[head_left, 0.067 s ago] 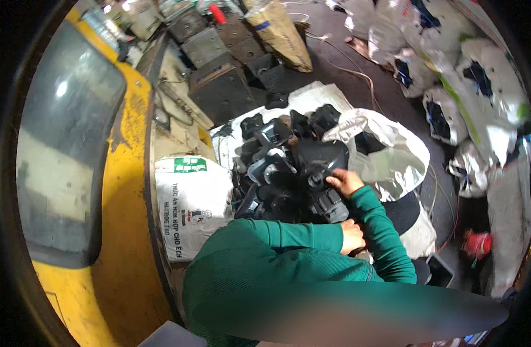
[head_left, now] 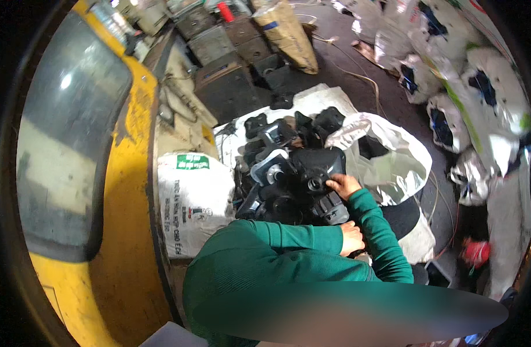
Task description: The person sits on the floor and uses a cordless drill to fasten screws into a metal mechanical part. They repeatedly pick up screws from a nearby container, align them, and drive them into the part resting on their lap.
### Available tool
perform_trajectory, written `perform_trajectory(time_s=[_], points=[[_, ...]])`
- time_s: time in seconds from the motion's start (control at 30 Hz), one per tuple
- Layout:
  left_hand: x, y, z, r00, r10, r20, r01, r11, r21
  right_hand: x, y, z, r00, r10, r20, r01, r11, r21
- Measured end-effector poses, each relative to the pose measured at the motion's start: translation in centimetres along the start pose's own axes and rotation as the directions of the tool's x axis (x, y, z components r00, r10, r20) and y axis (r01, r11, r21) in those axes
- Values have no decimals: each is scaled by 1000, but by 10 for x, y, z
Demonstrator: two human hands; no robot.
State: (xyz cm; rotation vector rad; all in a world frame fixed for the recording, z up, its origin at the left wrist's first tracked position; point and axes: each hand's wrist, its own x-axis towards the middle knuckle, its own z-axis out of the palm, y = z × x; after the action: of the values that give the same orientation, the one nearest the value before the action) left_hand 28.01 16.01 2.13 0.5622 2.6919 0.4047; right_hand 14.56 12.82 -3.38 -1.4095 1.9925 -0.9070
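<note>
My right hand (head_left: 343,185) has its thumb and fingers closed at the round neck of a black moulded plastic part (head_left: 318,162), which has a broad, box-like body. Close to my right forearm, my left hand (head_left: 351,239) is curled closed, and its fingertips are hidden. A small pale thing (head_left: 364,258) shows just below it; whether the hand grips it cannot be made out. A ribbed dark grey plastic piece (head_left: 332,209) lies between both hands. Several similar black parts (head_left: 277,133) are heaped to the left and beyond, on a white woven sheet (head_left: 320,97).
An open white sack (head_left: 413,147) stands right of the heap. A printed white bag (head_left: 190,225) lies at left beside a yellow machine (head_left: 129,202) with a window. Dark metal blocks (head_left: 225,81) stand at the back. Filled white sacks (head_left: 447,124) line the right, and a cable (head_left: 358,68) crosses the floor.
The black plastic part has shifted slightly nearer and to the left with my right hand. My left hand has hardly moved. The whole view has turned a little.
</note>
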Motion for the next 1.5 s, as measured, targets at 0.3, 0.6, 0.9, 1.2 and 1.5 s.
perform_trajectory(time_s=[0.3, 0.6, 0.9, 1.2, 1.5], points=[[9, -12, 11, 981, 52, -187, -71, 993, -97, 5, 126, 26, 797, 585, 147, -562, 631, 535], [18, -24, 11, 995, 26, -99, -41, 988, -152, -101, 98, -59, 886, 428, -177, -120, 581, 805], [23, -13, -35, 978, 69, -197, -96, 986, -133, -307, 80, -39, 957, 207, -204, 35, 616, 787], [40, 62, -87, 916, 356, -184, -398, 857, -327, -348, -42, -77, 799, 73, -597, -127, 991, -49], [74, 128, -79, 757, 616, -216, -645, 654, -396, -416, -87, -61, 607, 161, -778, -232, 973, 20]])
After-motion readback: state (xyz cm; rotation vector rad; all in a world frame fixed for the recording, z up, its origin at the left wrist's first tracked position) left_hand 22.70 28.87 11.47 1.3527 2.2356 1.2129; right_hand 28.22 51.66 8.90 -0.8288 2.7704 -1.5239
